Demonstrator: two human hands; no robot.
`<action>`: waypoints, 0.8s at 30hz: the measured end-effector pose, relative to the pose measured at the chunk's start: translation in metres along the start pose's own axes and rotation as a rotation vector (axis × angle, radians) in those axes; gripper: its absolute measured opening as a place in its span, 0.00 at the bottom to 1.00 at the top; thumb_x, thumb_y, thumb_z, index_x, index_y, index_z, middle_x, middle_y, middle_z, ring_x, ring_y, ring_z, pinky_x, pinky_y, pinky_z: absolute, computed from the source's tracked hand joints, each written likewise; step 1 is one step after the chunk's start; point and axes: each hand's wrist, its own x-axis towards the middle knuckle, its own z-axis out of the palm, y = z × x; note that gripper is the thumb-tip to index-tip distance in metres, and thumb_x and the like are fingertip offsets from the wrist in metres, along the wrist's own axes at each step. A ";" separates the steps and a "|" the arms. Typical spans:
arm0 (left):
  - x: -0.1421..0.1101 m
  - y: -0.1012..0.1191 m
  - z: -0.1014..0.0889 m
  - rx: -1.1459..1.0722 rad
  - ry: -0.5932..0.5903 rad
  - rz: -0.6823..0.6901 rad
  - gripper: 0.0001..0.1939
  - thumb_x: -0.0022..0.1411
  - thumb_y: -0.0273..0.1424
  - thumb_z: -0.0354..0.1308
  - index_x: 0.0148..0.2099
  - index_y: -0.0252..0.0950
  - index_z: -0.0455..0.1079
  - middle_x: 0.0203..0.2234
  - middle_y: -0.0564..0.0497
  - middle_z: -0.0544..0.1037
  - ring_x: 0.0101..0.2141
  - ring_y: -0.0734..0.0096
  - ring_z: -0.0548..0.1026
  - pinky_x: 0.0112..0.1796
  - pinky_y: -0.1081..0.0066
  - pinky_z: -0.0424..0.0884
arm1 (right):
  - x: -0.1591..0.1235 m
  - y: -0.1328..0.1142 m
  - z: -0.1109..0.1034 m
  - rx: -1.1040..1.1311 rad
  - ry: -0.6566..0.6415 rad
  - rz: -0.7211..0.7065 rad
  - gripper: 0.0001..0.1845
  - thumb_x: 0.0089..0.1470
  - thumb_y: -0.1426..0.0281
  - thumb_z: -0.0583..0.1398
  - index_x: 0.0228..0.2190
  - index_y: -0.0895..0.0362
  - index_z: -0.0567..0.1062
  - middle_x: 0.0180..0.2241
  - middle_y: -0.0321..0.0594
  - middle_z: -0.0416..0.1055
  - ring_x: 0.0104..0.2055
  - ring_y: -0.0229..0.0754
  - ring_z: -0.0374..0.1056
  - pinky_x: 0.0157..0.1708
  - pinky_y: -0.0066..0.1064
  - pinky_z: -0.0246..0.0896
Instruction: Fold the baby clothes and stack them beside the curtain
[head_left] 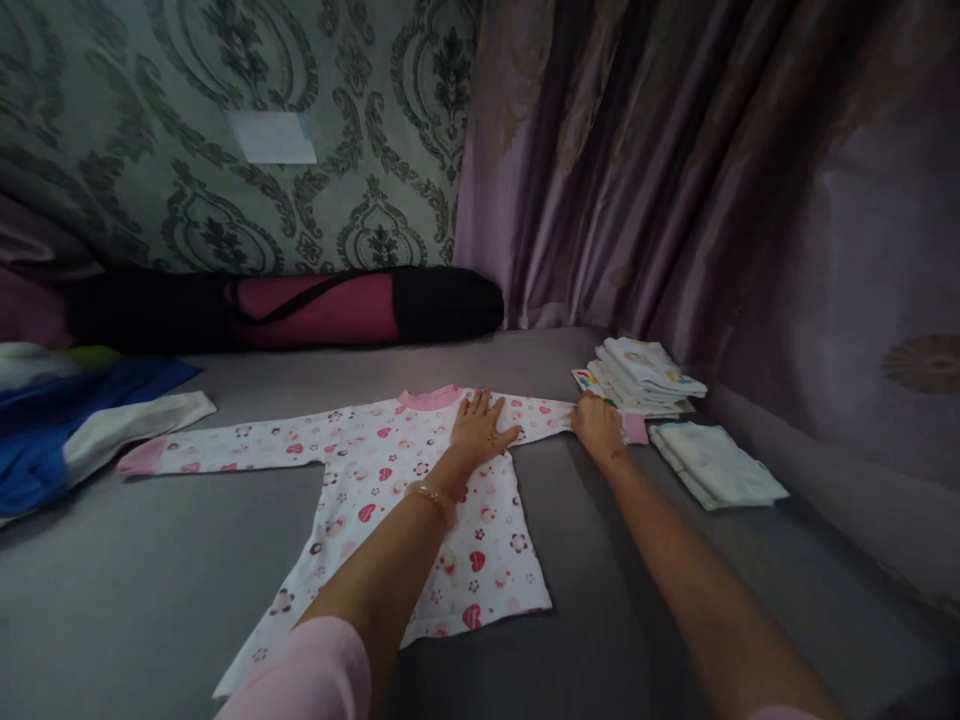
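Note:
A small white long-sleeved shirt [390,480] with pink hearts and a pink collar lies spread flat on a grey surface [150,580], sleeves stretched out to both sides. My left hand [480,428] rests flat on its right shoulder with the fingers spread, a bracelet on the wrist. My right hand [598,425] is closed on the right sleeve near its pink cuff [636,429].
A stack of folded white clothes [645,375] and another folded piece [716,463] lie to the right by purple curtains. Blue and white garments [67,425] are heaped at the left. A black-and-pink rolled bag [300,308] lies along the patterned wall.

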 end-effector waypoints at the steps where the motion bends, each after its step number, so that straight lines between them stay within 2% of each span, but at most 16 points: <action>1: 0.000 0.000 -0.001 -0.002 -0.001 0.001 0.40 0.61 0.58 0.40 0.66 0.37 0.54 0.66 0.42 0.53 0.65 0.50 0.48 0.62 0.52 0.46 | -0.004 -0.004 0.001 0.005 0.028 0.031 0.18 0.59 0.77 0.48 0.47 0.69 0.70 0.42 0.60 0.72 0.43 0.52 0.72 0.40 0.37 0.64; 4: -0.001 0.002 -0.002 -0.002 0.005 -0.002 0.39 0.61 0.57 0.41 0.66 0.38 0.54 0.65 0.42 0.54 0.65 0.51 0.48 0.62 0.51 0.45 | -0.012 -0.014 0.004 -0.003 0.064 0.042 0.21 0.58 0.80 0.44 0.48 0.67 0.69 0.46 0.62 0.69 0.43 0.52 0.71 0.38 0.37 0.65; 6: -0.001 0.002 -0.003 0.000 0.005 -0.007 0.39 0.61 0.57 0.41 0.66 0.38 0.54 0.65 0.42 0.54 0.65 0.51 0.48 0.62 0.51 0.45 | -0.013 -0.016 0.005 -0.006 0.077 -0.051 0.21 0.58 0.80 0.45 0.48 0.63 0.70 0.48 0.59 0.68 0.47 0.51 0.69 0.41 0.36 0.64; 8: -0.001 0.002 -0.002 0.002 -0.003 -0.008 0.40 0.61 0.57 0.40 0.66 0.37 0.53 0.66 0.42 0.53 0.65 0.51 0.47 0.62 0.51 0.44 | -0.010 -0.014 0.005 0.010 0.036 -0.153 0.20 0.59 0.79 0.46 0.45 0.60 0.73 0.47 0.55 0.69 0.50 0.49 0.66 0.44 0.34 0.62; 10: -0.001 0.002 -0.002 0.004 -0.007 -0.002 0.41 0.62 0.57 0.39 0.67 0.36 0.53 0.66 0.40 0.52 0.65 0.50 0.47 0.62 0.51 0.44 | -0.003 -0.009 0.005 0.035 -0.042 -0.175 0.18 0.60 0.76 0.47 0.44 0.58 0.74 0.47 0.51 0.70 0.51 0.48 0.66 0.45 0.33 0.61; 13: -0.001 0.002 -0.002 0.005 -0.007 -0.003 0.40 0.62 0.57 0.39 0.67 0.35 0.53 0.66 0.40 0.51 0.65 0.50 0.47 0.62 0.51 0.43 | 0.006 0.001 0.003 0.035 -0.143 -0.126 0.16 0.60 0.72 0.50 0.44 0.58 0.75 0.47 0.51 0.70 0.49 0.49 0.68 0.44 0.35 0.62; 16: 0.000 0.002 -0.003 -0.006 -0.025 -0.012 0.42 0.61 0.59 0.38 0.67 0.36 0.52 0.66 0.41 0.51 0.65 0.50 0.46 0.62 0.51 0.44 | 0.006 0.012 0.002 -0.010 -0.182 -0.079 0.17 0.59 0.73 0.50 0.45 0.60 0.74 0.47 0.54 0.70 0.49 0.52 0.69 0.44 0.37 0.63; 21: 0.000 0.001 -0.004 -0.024 -0.040 -0.009 0.48 0.56 0.64 0.36 0.67 0.35 0.52 0.66 0.39 0.50 0.66 0.51 0.45 0.62 0.52 0.43 | -0.009 0.037 -0.002 -0.084 -0.168 0.033 0.19 0.57 0.78 0.48 0.46 0.65 0.73 0.45 0.59 0.71 0.48 0.54 0.70 0.42 0.39 0.65; 24: 0.000 0.000 -0.003 -0.022 -0.029 -0.004 0.49 0.56 0.65 0.35 0.67 0.36 0.52 0.66 0.39 0.50 0.66 0.50 0.46 0.62 0.51 0.43 | -0.018 0.051 -0.007 -0.066 -0.079 0.117 0.19 0.58 0.76 0.48 0.48 0.68 0.70 0.44 0.63 0.70 0.45 0.55 0.72 0.40 0.40 0.66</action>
